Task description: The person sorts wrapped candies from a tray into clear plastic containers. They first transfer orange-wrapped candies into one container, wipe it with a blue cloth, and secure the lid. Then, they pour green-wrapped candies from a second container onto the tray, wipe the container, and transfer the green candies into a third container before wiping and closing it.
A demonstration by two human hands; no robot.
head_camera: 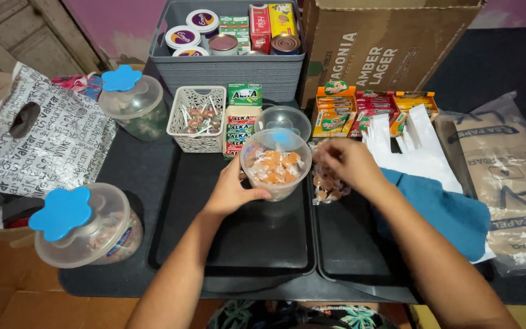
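1. At frame centre: left hand (231, 190) wrapped round tub (275, 163) on tray (178, 201).
2. Just right of tub: right hand (349, 161), fingers pinched over candies (327, 186), nearer them than left.

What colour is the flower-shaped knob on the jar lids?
Blue, on both jar lids, clearest in the head view.

Even, moderately bright overhead light; soft shadows under the clear plastic candy tub (275, 164). Mild glare on the dark trays (238, 237) (wide-angle bending at edges). Focus mostly sharp.
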